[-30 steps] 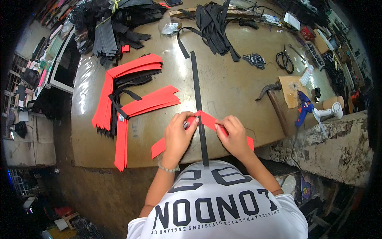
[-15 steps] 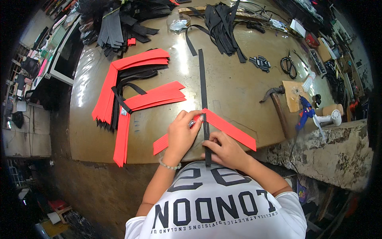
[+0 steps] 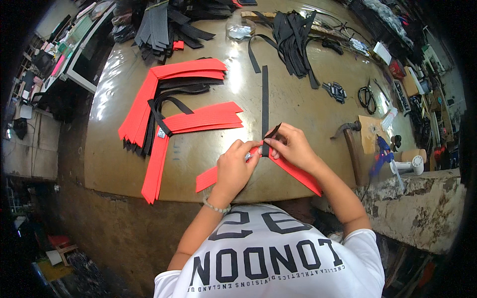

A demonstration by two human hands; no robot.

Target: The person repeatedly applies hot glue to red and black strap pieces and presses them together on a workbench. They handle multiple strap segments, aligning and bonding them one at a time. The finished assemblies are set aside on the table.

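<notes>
A bent red ribbed strip lies near the table's front edge, its two arms spreading toward me. My left hand is closed on it near the bend, pressing with thumb and fingertips. A small silvery piece shows by those fingers, too small to make out. The flat black strap runs away from the bend across the table. Its near end is folded up over the red strip, pinched between the thumb and fingers of my right hand. Fingers partly hide the fold.
Stacked red and black bent strips and a red bundle tied with black strap lie left. Black straps pile up at the back. Scissors, a hammer and a blue glue gun are on the right.
My right hand has moved up from the table edge to the bend, folding the strap's near end upward over the red strip. The left hand keeps its hold. The whole view has shifted slightly.
</notes>
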